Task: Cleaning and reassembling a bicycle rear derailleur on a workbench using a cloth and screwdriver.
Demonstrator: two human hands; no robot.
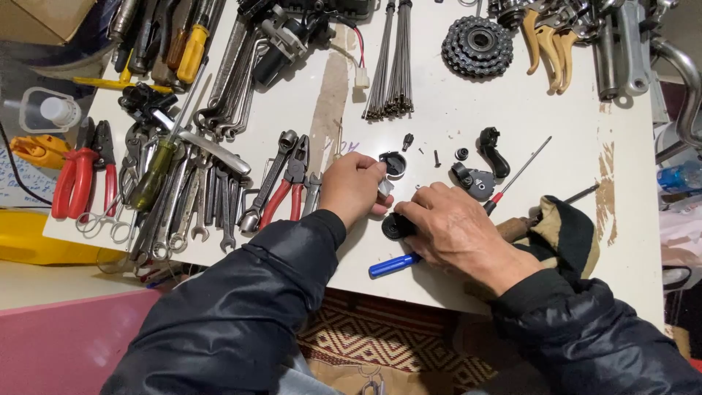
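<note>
From the head view, we see our right hand [457, 227] closed on a round black part [397, 227] at the white surface [439, 124] edge; our left hand [355, 186], just left, pinches a small grey piece [385, 187] above it.

Wrenches [186, 208] lie left of the hands, spokes [391, 62] behind them, sprocket cluster [477, 46] right of spokes

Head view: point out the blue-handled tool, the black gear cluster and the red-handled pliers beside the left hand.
blue-handled tool [393, 265], head view, handle middle.
black gear cluster [477, 46], head view, toothed face.
red-handled pliers [281, 199], head view, red grip.
</note>
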